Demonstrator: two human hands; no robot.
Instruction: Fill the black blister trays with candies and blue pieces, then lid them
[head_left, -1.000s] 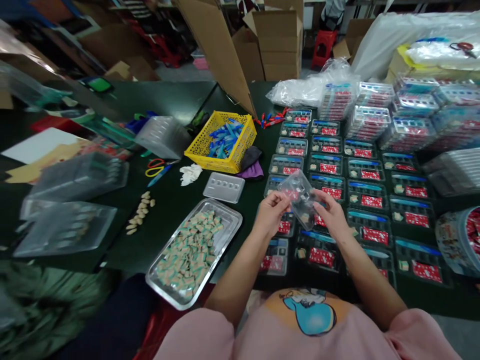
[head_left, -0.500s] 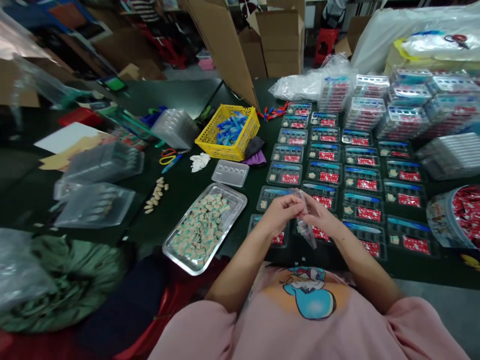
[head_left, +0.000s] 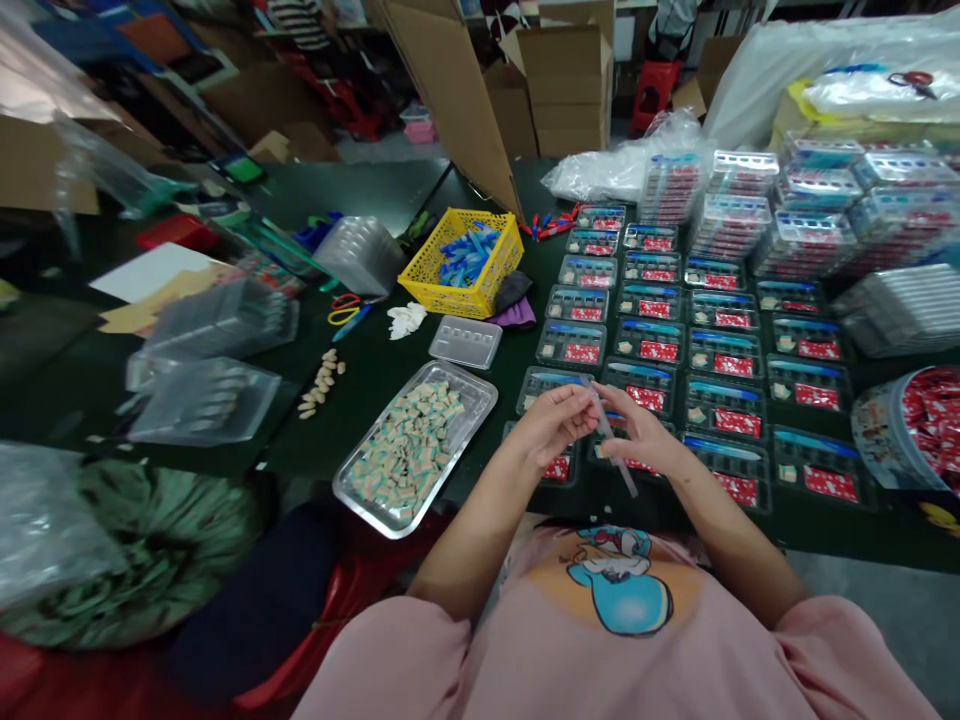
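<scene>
My left hand (head_left: 556, 422) pinches the upper end of a thin clear plastic piece (head_left: 625, 476), seen nearly edge-on. On its other side my right hand (head_left: 643, 432) is curled, with fingers gripping it. Whether it is a lid or a tray I cannot tell. Beneath and around both hands, rows of clear plastic trays (head_left: 726, 410) hold blue pens, red-and-white packets and small pale pieces. To the left of my left hand lies a metal tray (head_left: 480, 408) heaped with small beige-and-green pieces (head_left: 405, 450).
A yellow basket (head_left: 450, 300) of blue pens stands beyond a flat clear plastic tray (head_left: 465, 342). Scissors (head_left: 345, 308) lie farther left. Stacked filled packs (head_left: 731, 225) stand at the back right. A tub (head_left: 889, 430) of red packets sits at the right edge.
The clear plastic piece has turned more edge-on between my hands. The fingers of my left hand have spread slightly. The view has shifted a little.
</scene>
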